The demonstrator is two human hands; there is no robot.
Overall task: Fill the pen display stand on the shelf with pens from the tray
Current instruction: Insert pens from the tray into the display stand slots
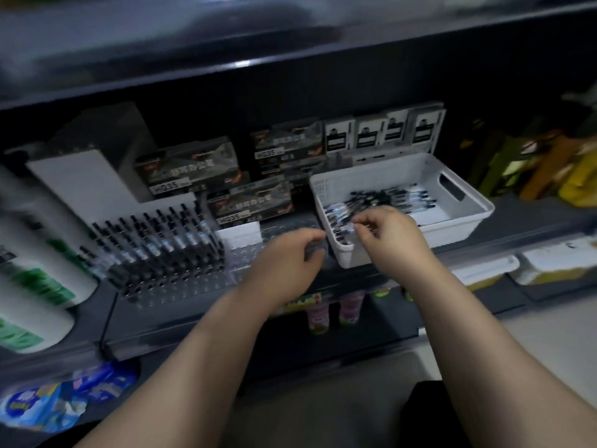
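**You are working both hands at the near-left corner of the tray.**
Your left hand [290, 257] is hovering just left of the tray [452, 236], its fingers curling over the clear right part of the pen display stand [200, 292]; blur is hiding whether they are holding anything. Your right hand [384, 234] is reaching over the tray's near-left corner, thumb and forefinger pressing together right at the loose pens [387, 198] lying inside, though you cannot tell whether one is caught between them. Further left of the tray, standing pens [161, 244] are filling the stand's left half. Behind and left of the tray, pen boxes [248, 205] are sitting stacked.
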